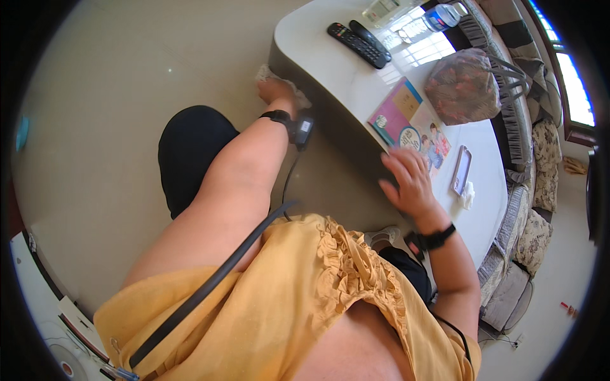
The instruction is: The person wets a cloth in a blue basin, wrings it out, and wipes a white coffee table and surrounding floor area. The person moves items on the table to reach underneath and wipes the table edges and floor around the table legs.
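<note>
My left hand (277, 93) reaches far forward to the corner of the white-topped table (311, 32), low beside its dark side. A crumpled white cloth (301, 99) shows around its curled fingers, partly hidden behind the hand. At the near edge of the tabletop, my right hand (410, 184) has its fingers apart and holds nothing. Just beyond its fingertips lies a colourful book (410, 117) with cartoon figures on the cover. To the right of that hand are a pale phone case (462, 170) and a crumpled white tissue (467, 195).
Two black remotes (359, 46), a clear bottle (438, 18) lying on its side and a patterned bag (462, 87) rest on the tabletop. Along the right stands a sofa (508, 292) with floral cushions (534, 241). A dark strap (210, 286) hangs across my front.
</note>
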Action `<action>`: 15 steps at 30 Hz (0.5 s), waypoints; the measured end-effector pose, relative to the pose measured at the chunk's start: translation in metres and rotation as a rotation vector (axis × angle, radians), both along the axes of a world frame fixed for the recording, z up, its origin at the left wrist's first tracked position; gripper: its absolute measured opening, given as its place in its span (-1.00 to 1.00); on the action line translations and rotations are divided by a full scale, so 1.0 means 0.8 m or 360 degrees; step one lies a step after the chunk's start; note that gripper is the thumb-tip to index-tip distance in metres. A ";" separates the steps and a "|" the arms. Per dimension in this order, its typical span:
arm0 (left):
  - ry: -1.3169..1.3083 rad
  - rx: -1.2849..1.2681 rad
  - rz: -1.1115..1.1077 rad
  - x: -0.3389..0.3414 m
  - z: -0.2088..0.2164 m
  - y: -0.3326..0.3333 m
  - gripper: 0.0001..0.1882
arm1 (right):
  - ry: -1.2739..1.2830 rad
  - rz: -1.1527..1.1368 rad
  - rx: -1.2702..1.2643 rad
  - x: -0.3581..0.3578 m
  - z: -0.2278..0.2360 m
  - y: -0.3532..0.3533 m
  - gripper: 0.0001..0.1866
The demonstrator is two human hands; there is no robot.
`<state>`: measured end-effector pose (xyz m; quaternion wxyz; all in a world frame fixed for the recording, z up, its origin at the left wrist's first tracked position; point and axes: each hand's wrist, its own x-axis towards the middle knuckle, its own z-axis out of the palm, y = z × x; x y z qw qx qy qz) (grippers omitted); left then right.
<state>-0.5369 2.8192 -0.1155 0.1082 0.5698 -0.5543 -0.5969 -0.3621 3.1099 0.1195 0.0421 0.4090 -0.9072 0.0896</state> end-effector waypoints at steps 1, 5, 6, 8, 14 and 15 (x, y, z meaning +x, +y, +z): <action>0.0217 0.0403 0.0041 0.019 0.044 0.003 -0.67 | 0.0059 -0.0020 -0.0060 -0.029 -0.006 -0.039 -0.39; 0.0435 0.1351 0.0323 0.048 0.003 -0.013 -0.64 | 0.0140 -0.0023 -0.0161 -0.135 -0.024 -0.175 -0.32; 0.0465 0.1338 0.0302 0.052 0.001 -0.015 -0.64 | 0.0162 -0.0046 -0.0163 -0.150 -0.028 -0.193 -0.30; 0.0525 0.1135 0.0224 0.048 0.019 -0.023 -0.64 | 0.0109 -0.0103 -0.0006 -0.168 -0.054 -0.203 -0.26; 0.0831 -0.0251 -0.0198 -0.012 0.100 -0.067 -0.64 | 0.0016 -0.0227 0.0098 -0.170 -0.081 -0.207 -0.21; 0.0995 -0.0193 -0.0314 -0.010 0.106 -0.075 -0.63 | 0.0013 -0.0222 0.0107 -0.172 -0.079 -0.209 -0.20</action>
